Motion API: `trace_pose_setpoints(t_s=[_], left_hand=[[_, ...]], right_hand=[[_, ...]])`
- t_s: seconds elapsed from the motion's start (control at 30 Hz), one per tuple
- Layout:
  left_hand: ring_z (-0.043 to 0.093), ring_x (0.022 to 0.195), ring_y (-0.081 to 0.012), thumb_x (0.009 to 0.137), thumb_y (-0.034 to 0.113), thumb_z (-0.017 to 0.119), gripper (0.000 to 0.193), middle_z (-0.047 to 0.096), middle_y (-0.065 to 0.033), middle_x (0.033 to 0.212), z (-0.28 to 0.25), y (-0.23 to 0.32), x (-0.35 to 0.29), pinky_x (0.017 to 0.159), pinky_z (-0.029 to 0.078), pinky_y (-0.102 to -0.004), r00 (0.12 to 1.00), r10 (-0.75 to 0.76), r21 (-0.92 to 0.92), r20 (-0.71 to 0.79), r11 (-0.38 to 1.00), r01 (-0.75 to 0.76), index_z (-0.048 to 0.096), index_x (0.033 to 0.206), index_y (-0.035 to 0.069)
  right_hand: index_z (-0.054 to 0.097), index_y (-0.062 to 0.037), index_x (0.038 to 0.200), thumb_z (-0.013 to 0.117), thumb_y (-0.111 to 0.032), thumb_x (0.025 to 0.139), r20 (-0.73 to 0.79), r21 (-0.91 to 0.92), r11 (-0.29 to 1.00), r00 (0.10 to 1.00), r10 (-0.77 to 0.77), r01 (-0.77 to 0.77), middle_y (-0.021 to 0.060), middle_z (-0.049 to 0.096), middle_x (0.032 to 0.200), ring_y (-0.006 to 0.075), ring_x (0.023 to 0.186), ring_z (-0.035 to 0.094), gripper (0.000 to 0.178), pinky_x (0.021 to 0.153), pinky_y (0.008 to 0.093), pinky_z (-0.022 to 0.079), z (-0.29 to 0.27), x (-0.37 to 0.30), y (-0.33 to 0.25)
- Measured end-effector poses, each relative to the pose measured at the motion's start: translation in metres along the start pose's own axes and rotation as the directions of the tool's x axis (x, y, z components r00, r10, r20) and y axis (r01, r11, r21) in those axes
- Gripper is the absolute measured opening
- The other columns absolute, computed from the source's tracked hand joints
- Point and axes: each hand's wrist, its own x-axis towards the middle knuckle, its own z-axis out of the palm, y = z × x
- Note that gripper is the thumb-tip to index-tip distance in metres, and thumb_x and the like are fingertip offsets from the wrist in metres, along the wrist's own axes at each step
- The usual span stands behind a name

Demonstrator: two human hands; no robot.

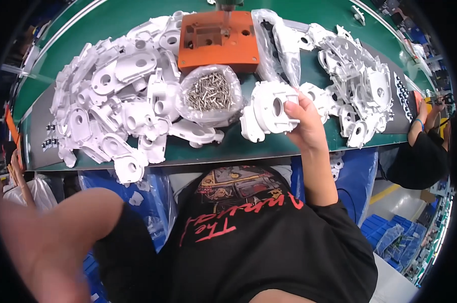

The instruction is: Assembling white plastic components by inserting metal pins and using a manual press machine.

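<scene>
My right hand (307, 121) is closed on a white plastic housing (261, 107) with a round hole, its thumb on the face near the hole. The housing is raised over the table's near edge, just right of a plastic-lined bowl (184, 103) of metal screws (209, 92). Blurred and close to the camera, my left arm bends up at the lower left. My left hand (36, 247) is smeared by motion, so its fingers cannot be made out. Behind the bowl stands an orange fixture block (218, 50) with a tool tip (226, 22) above it.
White plastic parts (122, 68) lie heaped on the left, and another heap (362, 86) on the right. A clear bag (289, 53) lies beside the fixture. Blue bins (354, 182) sit below the green table (228, 151). Another person's arm (418, 123) is at far right.
</scene>
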Motion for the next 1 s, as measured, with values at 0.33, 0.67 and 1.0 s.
trace_pose_setpoints(t_s=[0.33, 0.67, 1.0], left_hand=[[0.060, 0.076, -0.0162, 0.082, 0.037, 0.062, 0.070, 0.056, -0.0128, 0.100, 0.249, 0.036, 0.005, 0.062, 0.049, -0.0248, 0.679, -0.551, -0.594, 0.485, 0.361, 0.718, 0.026, 0.129, 0.000], [0.060, 0.081, -0.0146, 0.075, 0.010, 0.069, 0.053, 0.058, -0.0147, 0.102, 0.222, 0.017, 0.006, 0.068, 0.050, -0.0275, 0.636, -0.482, -0.583, 0.602, 0.279, 0.763, 0.039, 0.119, 0.002], [0.048, 0.110, -0.0162, 0.081, 0.000, 0.061, 0.063, 0.042, -0.0136, 0.126, 0.268, 0.030, -0.009, 0.093, 0.039, -0.0313, 0.781, -0.607, -0.870, 0.146, 0.297, 0.394, 0.023, 0.131, 0.003]], right_hand=[[0.051, -0.0041, 0.092, 0.068, -0.009, 0.078, -0.024, -0.208, 0.976, 0.997, -0.069, 0.062, -0.0003, 0.057, 0.086, 0.0052, 0.074, 0.053, 0.022, 0.065, 0.0200, 0.043, 0.036, -0.004, 0.008], [0.051, 0.0000, 0.110, 0.067, -0.014, 0.080, 0.215, -0.465, 0.877, 0.976, -0.021, 0.121, 0.0024, 0.057, 0.097, 0.0089, 0.089, 0.054, 0.036, 0.078, 0.0239, 0.043, 0.022, -0.010, 0.013], [0.050, -0.0007, 0.115, 0.063, -0.021, 0.085, 0.110, -0.253, 0.965, 0.993, -0.041, 0.068, 0.0016, 0.057, 0.101, 0.0079, 0.094, 0.051, 0.038, 0.084, 0.0242, 0.042, 0.043, -0.004, 0.019]])
